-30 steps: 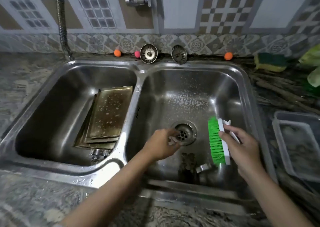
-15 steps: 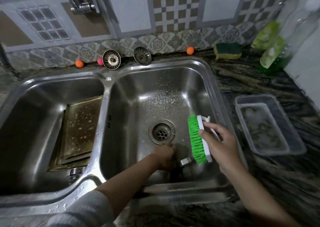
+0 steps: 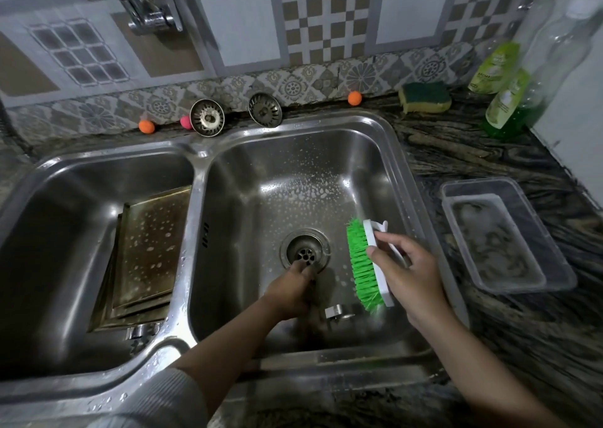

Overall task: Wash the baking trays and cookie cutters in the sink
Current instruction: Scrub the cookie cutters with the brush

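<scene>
So we're standing at the double sink and our right hand is gripping the green scrub brush by its white back, bristles facing left toward the drain. Our left hand is reaching down into the right basin just in front of the drain, fingers pointing down at the bottom; we honestly can't tell if it's pinching anything or just feeling around, it's too dark and blurry there.

The thing that matters here: a small metal cookie cutter is lying on the basin floor between our two hands, just right of the left hand and right under the lower tip of the brush. The left hand is looking nearer, so we're guessing that's the one to grab it while the brush comes in from the right.

The baking trays are leaning stacked in the left basin, soap-spotted, long side running away from us, with more cutters sitting at their near edge
</scene>
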### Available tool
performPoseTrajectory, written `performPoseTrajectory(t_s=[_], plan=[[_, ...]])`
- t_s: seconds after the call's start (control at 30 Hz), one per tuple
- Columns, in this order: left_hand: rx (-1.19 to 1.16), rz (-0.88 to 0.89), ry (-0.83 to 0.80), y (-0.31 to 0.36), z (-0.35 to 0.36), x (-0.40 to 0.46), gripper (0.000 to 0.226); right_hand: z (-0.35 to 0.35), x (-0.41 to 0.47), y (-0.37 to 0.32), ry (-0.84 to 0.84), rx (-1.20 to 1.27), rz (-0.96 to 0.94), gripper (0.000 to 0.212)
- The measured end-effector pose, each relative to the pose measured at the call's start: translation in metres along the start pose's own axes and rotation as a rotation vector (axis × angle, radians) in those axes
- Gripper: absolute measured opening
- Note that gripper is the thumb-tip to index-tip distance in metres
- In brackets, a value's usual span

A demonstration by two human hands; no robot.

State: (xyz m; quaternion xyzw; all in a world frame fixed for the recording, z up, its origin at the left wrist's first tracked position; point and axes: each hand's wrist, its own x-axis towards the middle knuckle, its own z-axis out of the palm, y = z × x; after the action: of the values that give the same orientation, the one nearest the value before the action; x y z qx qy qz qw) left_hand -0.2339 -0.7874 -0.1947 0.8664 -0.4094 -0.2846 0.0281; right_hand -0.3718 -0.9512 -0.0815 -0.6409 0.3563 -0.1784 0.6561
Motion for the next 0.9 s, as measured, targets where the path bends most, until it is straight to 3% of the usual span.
performPoseTrajectory(t_s=[0.33,0.5,0.67,0.83,0.9], plan=[[-0.765,0.04,0.41,0.021,-0.045,-0.028,0.067,-0.031,0.0,-0.043,0.022,0.0,-0.106,0.024],[-1.305,0.062,0.405,0.048,-0.077,-0.056,0.054,-0.087,0.013,-0.085,0.105,-0.176,-0.303,0.026],[-1.561,0.081,0.357,0.06,-0.085,-0.068,0.059,-0.131,0.037,-0.079,0.171,-0.488,-0.265,0.022],[-1.771,0.052,0.298,0.07,-0.078,-0.067,0.081,-0.136,0.044,-0.053,0.113,-0.755,-0.223,0.026],[-1.846,0.038,0.301,0.074,-0.078,-0.066,0.075,-0.132,0.045,-0.044,0.091,-0.822,-0.254,0.029]])
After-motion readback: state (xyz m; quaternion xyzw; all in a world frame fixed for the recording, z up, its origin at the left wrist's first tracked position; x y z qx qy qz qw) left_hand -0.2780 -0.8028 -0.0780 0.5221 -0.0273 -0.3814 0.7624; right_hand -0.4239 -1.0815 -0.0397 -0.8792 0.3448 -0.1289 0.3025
